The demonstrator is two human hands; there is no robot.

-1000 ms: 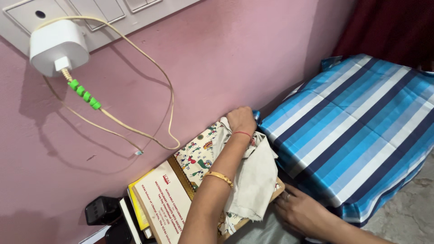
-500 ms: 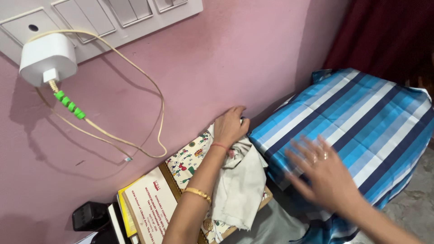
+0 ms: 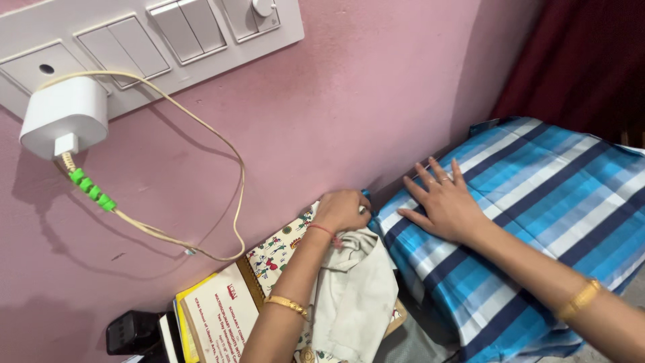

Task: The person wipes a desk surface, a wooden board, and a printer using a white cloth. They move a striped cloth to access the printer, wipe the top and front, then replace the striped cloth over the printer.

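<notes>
Left hand [image 3: 342, 210] is clenched on the off-white cloth [image 3: 356, 289], bunching it against the pink wall [image 3: 349, 101] at the corner of the blue striped cover [image 3: 537, 202]. The cloth drapes down over the patterned folder [image 3: 279, 249], toward six o'clock. Right hand [image 3: 440, 202] lies flat on the cover at three o'clock, fingers [image 3: 437, 171] spread and released (holding nothing). Best, I'd judge: keep that palm pressing while the cloth works the gap, clear of the dangling charger cable [image 3: 235, 195].

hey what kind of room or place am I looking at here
Most likely a room in a home. A pink wall carries a white switch panel with a charger plugged in, books are stacked below, and the right hand presses on a blue striped cover, perhaps over furniture.
</notes>
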